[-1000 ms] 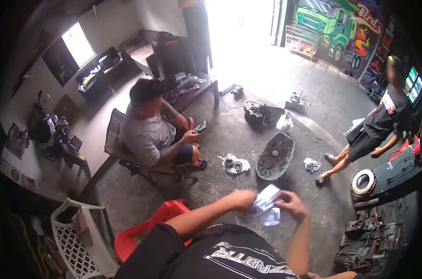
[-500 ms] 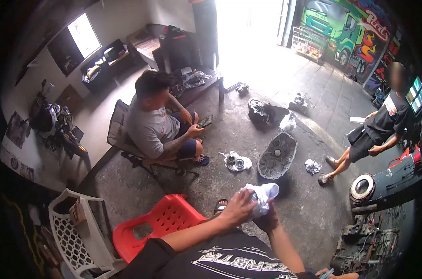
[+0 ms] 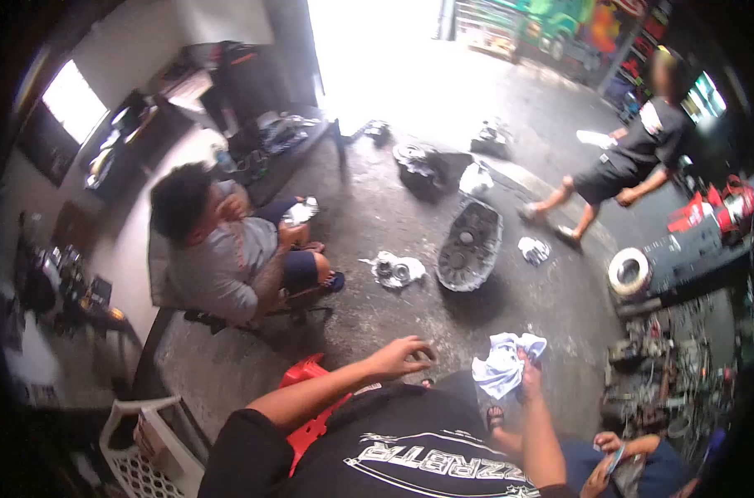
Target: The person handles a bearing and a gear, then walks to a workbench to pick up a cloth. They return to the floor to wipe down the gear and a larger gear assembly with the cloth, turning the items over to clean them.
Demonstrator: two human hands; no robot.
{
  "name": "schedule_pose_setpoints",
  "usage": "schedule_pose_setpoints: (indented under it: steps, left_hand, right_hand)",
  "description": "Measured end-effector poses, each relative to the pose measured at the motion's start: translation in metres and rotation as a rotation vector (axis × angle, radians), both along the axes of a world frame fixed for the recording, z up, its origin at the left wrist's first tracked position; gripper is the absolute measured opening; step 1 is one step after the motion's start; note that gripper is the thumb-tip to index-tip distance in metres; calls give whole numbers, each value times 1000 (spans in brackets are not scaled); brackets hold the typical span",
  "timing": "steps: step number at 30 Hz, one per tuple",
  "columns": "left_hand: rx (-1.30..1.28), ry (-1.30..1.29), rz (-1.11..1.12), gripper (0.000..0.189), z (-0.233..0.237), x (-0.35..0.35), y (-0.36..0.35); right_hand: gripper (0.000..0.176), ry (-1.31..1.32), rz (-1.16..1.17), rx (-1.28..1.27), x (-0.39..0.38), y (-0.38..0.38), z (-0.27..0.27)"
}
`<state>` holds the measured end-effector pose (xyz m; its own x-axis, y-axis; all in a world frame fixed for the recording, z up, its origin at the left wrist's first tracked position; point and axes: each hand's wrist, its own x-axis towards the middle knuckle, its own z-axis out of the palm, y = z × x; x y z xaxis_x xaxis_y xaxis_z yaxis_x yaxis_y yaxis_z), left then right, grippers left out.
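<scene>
A crumpled white cloth (image 3: pixel 500 367) hangs from my right hand (image 3: pixel 530 378), whose fingers are closed around its gathered edge. Whether anything is inside the cloth I cannot see. To the left, my left hand (image 3: pixel 403 357) is held out over the floor, fingers loosely curved and apart, with nothing in them. Beyond my hands a large grey metal gear housing (image 3: pixel 470 253) lies on the floor, hollow side up. Near it, metal gear or bearing rings (image 3: pixel 392 270) rest on a white rag.
A person (image 3: pixel 227 249) sits on the left; another (image 3: pixel 634 149) walks on the right. A third person's hands (image 3: pixel 605 465) show at bottom right. A red chair (image 3: pixel 310 427) and a white chair (image 3: pixel 157 452) stand nearby. Metal parts (image 3: pixel 668 373) are heaped right.
My hands have parted: the left let go of the cloth and moved left, while the right carried it right. The view has shifted. The walking person has taken a step.
</scene>
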<state>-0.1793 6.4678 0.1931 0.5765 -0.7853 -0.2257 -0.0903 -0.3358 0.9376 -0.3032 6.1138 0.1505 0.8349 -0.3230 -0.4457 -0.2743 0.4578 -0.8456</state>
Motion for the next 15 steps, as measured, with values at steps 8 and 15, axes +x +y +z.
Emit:
schedule_pose_setpoints:
  steps: [8,15]
  left_hand:
    - [-686,1082,253,87,45,8,-59]
    - [-562,415,498,28,101,32,-86]
  right_hand:
    - [27,-567,315,-1043,57,85,106]
    - [60,-427,298,-530,116,125,150]
